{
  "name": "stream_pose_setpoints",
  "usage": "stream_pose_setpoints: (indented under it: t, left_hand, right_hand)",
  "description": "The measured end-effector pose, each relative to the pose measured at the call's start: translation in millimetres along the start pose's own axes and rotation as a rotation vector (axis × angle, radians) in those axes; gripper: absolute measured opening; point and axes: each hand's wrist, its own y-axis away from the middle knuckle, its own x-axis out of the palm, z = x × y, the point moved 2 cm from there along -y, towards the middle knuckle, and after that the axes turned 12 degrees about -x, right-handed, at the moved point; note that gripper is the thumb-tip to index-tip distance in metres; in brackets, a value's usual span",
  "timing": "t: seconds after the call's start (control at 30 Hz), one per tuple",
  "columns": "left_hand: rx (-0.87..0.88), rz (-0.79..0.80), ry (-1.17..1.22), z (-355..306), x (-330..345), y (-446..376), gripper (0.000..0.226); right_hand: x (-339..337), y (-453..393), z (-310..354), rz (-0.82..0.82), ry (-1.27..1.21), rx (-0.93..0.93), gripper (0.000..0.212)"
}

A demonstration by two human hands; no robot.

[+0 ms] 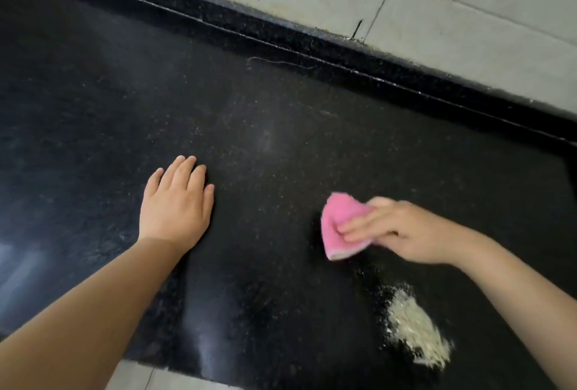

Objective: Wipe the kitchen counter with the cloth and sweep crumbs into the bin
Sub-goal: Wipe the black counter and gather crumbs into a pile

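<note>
Single head-worn view, wide-angle. Looked forward and steeply down from above onto dark surface (281,139). Sat close: both forearms entered from bottom corners, hands in lower half of frame. Frame was rolled: surface's back edge ran diagonally from upper left down to right. Tiled wall (406,14) filled upper right corner. Strip of pale floor (175,382) showed at bottom edge. No second view shared scene.

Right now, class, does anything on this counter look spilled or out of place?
Yes. A pale heap of crumbs lies on the black counter near its front edge, nearer than the pink cloth under the right hand. No bin shows.
</note>
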Motion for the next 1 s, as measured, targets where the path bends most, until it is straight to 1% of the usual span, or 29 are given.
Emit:
stream_pose_setpoints:
  t: [0.07,0.1,0.17,0.23,0.27,0.33,0.43,0.5,0.53,0.57,0.6,0.63,0.73,0.8,0.87,1.0]
  left_hand:
    - [0.065,0.001,-0.011,-3.2,-0.1,12.2,0.05]
    - [0.085,-0.003,-0.007,-3.3,0.2,18.7,0.053]
    - [0.124,-0.002,-0.012,-9.2,2.2,31.6,0.053]
    - [0.164,-0.002,0.001,-18.3,5.8,40.9,0.051]
    - [0.178,-0.009,0.019,-22.8,7.5,43.6,0.049]
    - [0.207,-0.028,0.061,-31.5,10.1,50.2,0.046]
    - [0.271,-0.044,0.105,-43.4,11.7,62.5,0.044]
    - [0.302,-0.04,0.125,-49.1,11.7,70.3,0.043]
    - [0.317,-0.038,0.134,-51.9,11.5,74.2,0.043]
    - [0.332,-0.039,0.141,-55.3,11.4,78.8,0.042]
    - [0.349,-0.039,0.146,-58.5,12.3,82.9,0.042]
    - [0.366,-0.034,0.148,-62.4,13.4,87.1,0.042]
    - [0.405,-0.015,0.148,-75.6,19.3,97.6,0.041]
    - [0.426,-0.001,0.14,-84.8,23.4,102.7,0.041]
    - [0.454,0.005,0.14,-93.1,27.2,108.2,0.042]
    - [0.503,0.009,0.143,-103.7,29.0,117.1,0.043]
  right_hand:
    - [-5.7,-30.1,-5.6,-0.204,0.088,0.0,0.036]
    - [-3.3,-50.1,-10.4,-0.27,0.122,-0.004,0.036]
    - [9.6,-80.5,-20.1,-0.352,0.156,0.022,0.039]
    - [28.0,-91.5,-27.0,-0.399,0.153,0.09,0.045]
    - [37.7,-88.5,-24.8,-0.401,0.144,0.098,0.046]
    - [57.3,-67.1,-13.1,-0.356,0.11,0.03,0.044]
    - [81.5,-11.7,4.8,-0.107,0.05,-0.023,0.045]
    - [83.1,29.1,9.4,0.021,-0.033,0.015,0.046]
    - [78.6,47.0,11.2,0.06,-0.072,0.054,0.046]
    - [71.9,62.7,12.1,0.066,-0.098,0.087,0.045]
    - [63.3,73.3,13.1,0.043,-0.102,0.099,0.044]
    - [54.5,79.4,12.0,-0.027,-0.091,0.1,0.043]
    - [35.2,72.9,-0.8,-0.334,0.022,0.094,0.039]
    - [38.6,56.8,-17.3,-0.439,0.086,0.131,0.039]
    - [53.4,48.8,-30.5,-0.444,0.119,0.155,0.041]
    - [81.0,75.7,-19.9,-0.318,0.054,0.187,0.042]
